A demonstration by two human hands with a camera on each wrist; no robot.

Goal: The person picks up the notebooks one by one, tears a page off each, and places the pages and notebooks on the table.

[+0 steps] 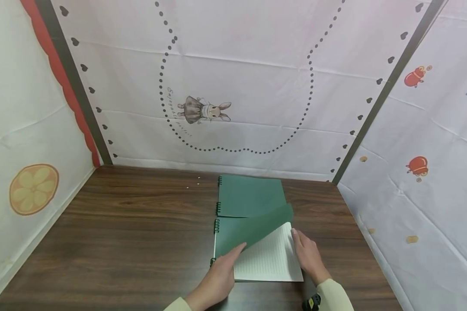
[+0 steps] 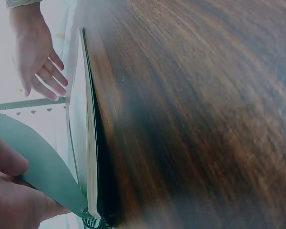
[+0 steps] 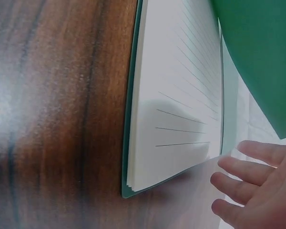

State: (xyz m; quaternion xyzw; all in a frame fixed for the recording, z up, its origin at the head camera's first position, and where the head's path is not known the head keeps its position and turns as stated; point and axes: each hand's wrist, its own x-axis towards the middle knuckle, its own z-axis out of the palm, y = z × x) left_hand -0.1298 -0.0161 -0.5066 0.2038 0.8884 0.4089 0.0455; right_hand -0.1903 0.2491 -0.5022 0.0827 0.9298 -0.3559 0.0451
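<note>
A spiral notebook (image 1: 270, 261) with a green cover lies on the table, its lined white page partly showing. Its front cover (image 1: 262, 226) is lifted and bent back toward the rings on the left. My left hand (image 1: 218, 280) pinches that cover near the notebook's lower edge; in the left wrist view, the thumb (image 2: 12, 160) lies against the green sheet. Beside the notebook's right edge is my right hand (image 1: 309, 255). The right wrist view has its fingers (image 3: 243, 169) spread and fairly straight, holding nothing.
A second green spiral notebook (image 1: 251, 196) lies closed just beyond the first one. Several tiny pale bits (image 1: 198, 184) are on the dark wooden table (image 1: 140, 242) at the back. Printed cloth walls (image 1: 237, 108) stand at the back and both sides.
</note>
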